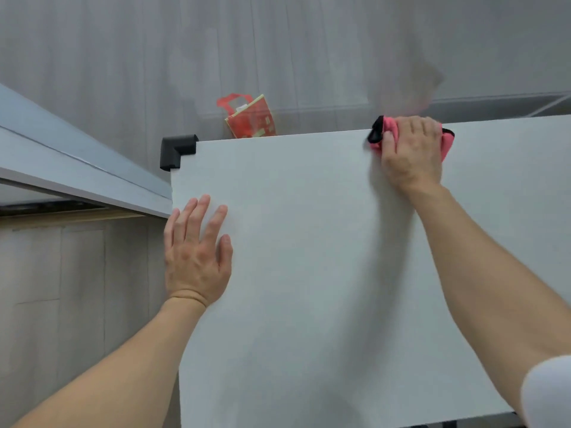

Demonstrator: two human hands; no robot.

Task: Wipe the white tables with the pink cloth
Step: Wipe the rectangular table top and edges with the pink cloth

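Grey wood floor, white table on top. Pink cloth sits at the table's far edge, bunched under the right hand, whose fingers curl over it and grip. Left hand lies flat with fingers spread, near the left edge, holding nothing. Black corner guard on far-left corner; red bag on the floor beyond.

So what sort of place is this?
Likely an office or workroom, not certain: white table with a black corner guard, grey plank floor, a red bag on the floor beyond it.
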